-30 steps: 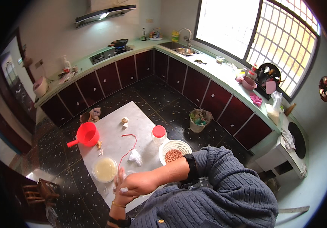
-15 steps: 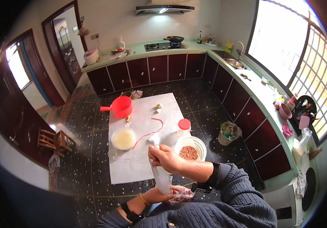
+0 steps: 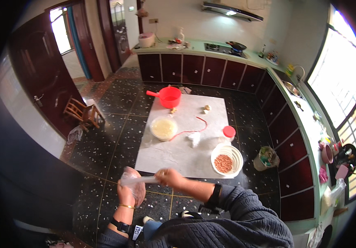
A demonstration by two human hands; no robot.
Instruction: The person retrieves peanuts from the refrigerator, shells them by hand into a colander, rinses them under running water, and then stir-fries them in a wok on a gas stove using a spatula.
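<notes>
Head view: left hand [image 3: 126, 193] grips a plastic bag [image 3: 140, 191] off the near-left corner of the bench [image 3: 182, 161]; right hand [image 3: 170, 177] fingers pinch its neck [image 3: 145, 180]. Even tension, weight supported, should serve best.

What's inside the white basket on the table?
The white basket holds small reddish-brown peanuts; bare inner wall shows beside them. Anything under the top layer is hidden.

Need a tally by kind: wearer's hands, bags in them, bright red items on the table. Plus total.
Hands: 2 (left hand, right hand)
Plastic bag, held: 1
Red dipper: 1
Red jar lid: 1
Red string: 1
Total: 6
</notes>
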